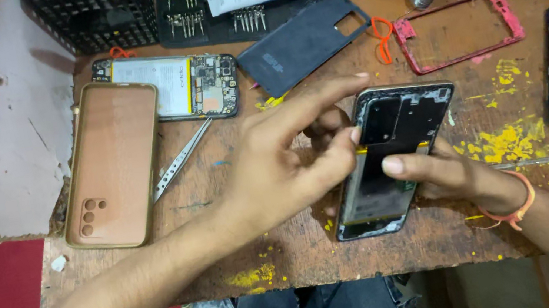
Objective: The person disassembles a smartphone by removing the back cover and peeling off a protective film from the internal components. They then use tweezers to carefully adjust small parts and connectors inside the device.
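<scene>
Left of the opened phone (pixel 395 155), a tan case (pixel 112 164) lies on the surface (pixel 306 246). My left hand (pixel 276 165) pinches the phone's yellow strip (pixel 393 146), grip closed on it. My right hand (pixel 443 173) clasps the phone's lower edge, grip closed. A pink frame (pixel 460 31) lies beyond it.

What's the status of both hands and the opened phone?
Left hand pinching at opened black phone frame. Right hand bracing it from beneath. Metal tweezers lie clear, left of it.

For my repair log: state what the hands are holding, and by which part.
Both hold the opened phone: right hand grips its right edge at mid-length; left hand pinches the yellow strip across its middle.
</scene>
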